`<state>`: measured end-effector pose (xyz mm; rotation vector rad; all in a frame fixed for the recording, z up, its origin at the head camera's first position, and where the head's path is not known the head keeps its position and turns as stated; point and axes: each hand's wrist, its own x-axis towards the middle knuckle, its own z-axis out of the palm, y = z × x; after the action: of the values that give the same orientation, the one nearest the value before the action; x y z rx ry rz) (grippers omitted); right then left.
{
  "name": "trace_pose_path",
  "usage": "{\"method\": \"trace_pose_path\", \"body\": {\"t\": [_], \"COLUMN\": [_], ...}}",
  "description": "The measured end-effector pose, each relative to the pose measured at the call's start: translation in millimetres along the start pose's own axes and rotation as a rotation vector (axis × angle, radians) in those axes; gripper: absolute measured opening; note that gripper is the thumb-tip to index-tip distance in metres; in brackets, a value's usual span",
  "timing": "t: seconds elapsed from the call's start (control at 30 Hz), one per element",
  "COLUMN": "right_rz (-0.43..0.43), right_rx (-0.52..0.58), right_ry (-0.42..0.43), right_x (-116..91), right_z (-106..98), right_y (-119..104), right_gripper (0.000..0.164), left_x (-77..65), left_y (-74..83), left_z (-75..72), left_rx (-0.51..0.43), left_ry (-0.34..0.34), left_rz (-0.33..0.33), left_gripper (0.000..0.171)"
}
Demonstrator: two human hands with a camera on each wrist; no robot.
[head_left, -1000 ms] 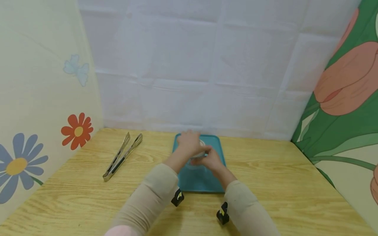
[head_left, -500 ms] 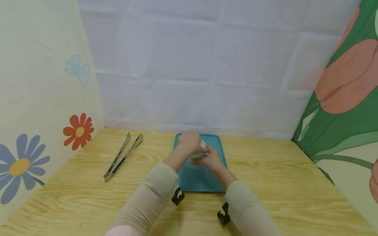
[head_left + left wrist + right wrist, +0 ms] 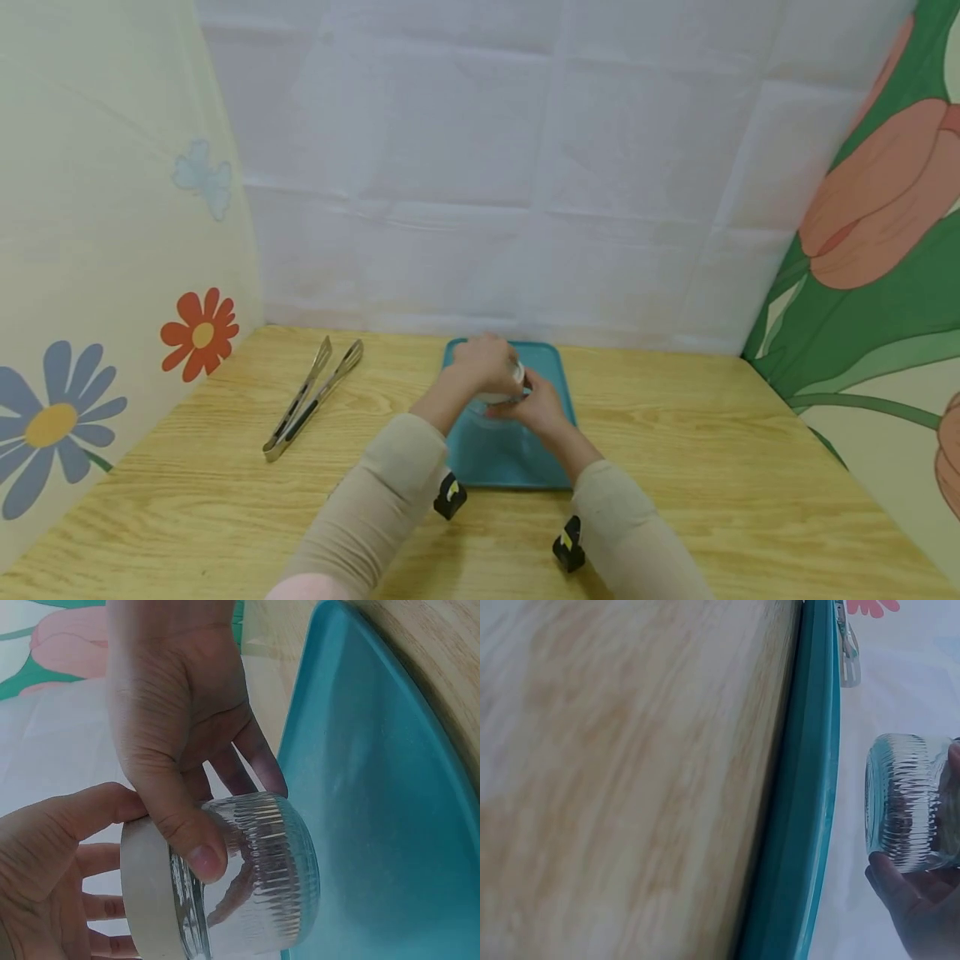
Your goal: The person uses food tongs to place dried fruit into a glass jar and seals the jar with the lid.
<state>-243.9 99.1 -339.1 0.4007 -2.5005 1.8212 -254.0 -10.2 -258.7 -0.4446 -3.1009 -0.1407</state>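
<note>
A clear ribbed glass jar [image 3: 277, 862] with a white lid [image 3: 150, 892] is between both hands over the teal tray [image 3: 513, 458]. My left hand [image 3: 486, 364] grips the lid from above, thumb and fingers curled round its edge. Lower down, my right hand [image 3: 538, 406] holds the glass body, its thumb across the side in the left wrist view. The lid sits on the jar's mouth. In the right wrist view the jar's ribbed wall [image 3: 907, 802] shows with right-hand fingers under it. From the head, the hands hide most of the jar.
Metal tongs [image 3: 303, 408] with dark grips lie spread on the wooden table [image 3: 712, 467], left of the tray. A white cloth backdrop [image 3: 487, 167] stands behind the table. Flower-printed panels [image 3: 75, 250] flank it on both sides.
My left hand has turned slightly on the lid, and its knuckles have shifted a little to the right. My right hand stays round the glass in nearly the same place.
</note>
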Motion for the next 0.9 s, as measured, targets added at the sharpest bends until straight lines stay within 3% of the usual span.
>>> {"method": "trace_pose_path", "body": {"t": [0.27, 0.43, 0.53, 0.63, 0.73, 0.83, 0.9], "right_rz": [0.013, 0.021, 0.028, 0.015, -0.002, 0.002, 0.014], "right_rx": [0.027, 0.028, 0.059, 0.13, 0.176, 0.142, 0.096], "right_ry": [-0.008, -0.014, -0.024, -0.043, -0.048, -0.029, -0.016], "right_x": [0, 1, 1, 2, 3, 3, 4], "right_z": [0, -1, -2, -1, 0, 2, 2], "right_y": [0, -2, -3, -3, -3, -2, -1], "right_gripper": [0.066, 0.064, 0.061, 0.058, 0.055, 0.056, 0.058], "left_x": [1.4, 2.2, 2.1, 1.5, 1.0, 1.0, 1.9], "left_y": [-7.6, -12.1, -11.1, -7.3, -3.2, -0.4, 0.2], "left_z": [-0.9, -1.0, -1.0, -0.5, 0.7, 2.7, 4.4], "left_rx": [-0.093, -0.22, -0.261, -0.201, -0.12, -0.079, -0.051], "left_ry": [-0.059, -0.09, -0.072, -0.008, 0.052, 0.054, 0.038], "left_rz": [0.092, 0.145, 0.148, 0.074, -0.051, -0.155, -0.186], "left_gripper": [0.05, 0.049, 0.054, 0.065, 0.071, 0.066, 0.061]}}
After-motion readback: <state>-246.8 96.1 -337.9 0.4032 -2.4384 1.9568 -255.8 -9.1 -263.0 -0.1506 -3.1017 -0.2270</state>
